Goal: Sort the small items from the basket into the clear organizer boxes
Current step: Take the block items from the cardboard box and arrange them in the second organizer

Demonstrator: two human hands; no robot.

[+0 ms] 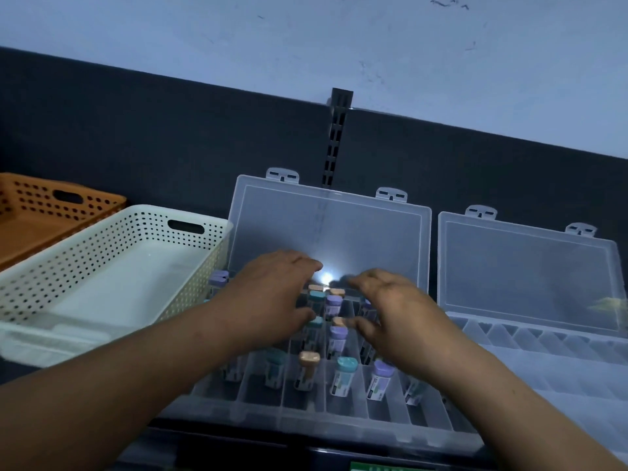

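A clear organizer box (306, 419) lies open in front of me, its lid (339, 226) leaning back against the dark wall. Its compartments hold several small tubes with purple (383, 368), teal (346, 363) and peach (309, 357) caps. My left hand (268, 300) hovers palm down over the box's back left compartments, fingers spread and relaxed. My right hand (397, 307) hovers the same way over the back right ones. Neither hand grips a tube. The white perforated basket (112, 266) to the left looks bare inside.
An orange perforated basket (44, 212) stands behind the white one at far left. A second clear organizer box (560, 351) lies open on the right, its lid (526, 270) raised and its compartments bare. A slotted black shelf rail (336, 137) runs up the wall.
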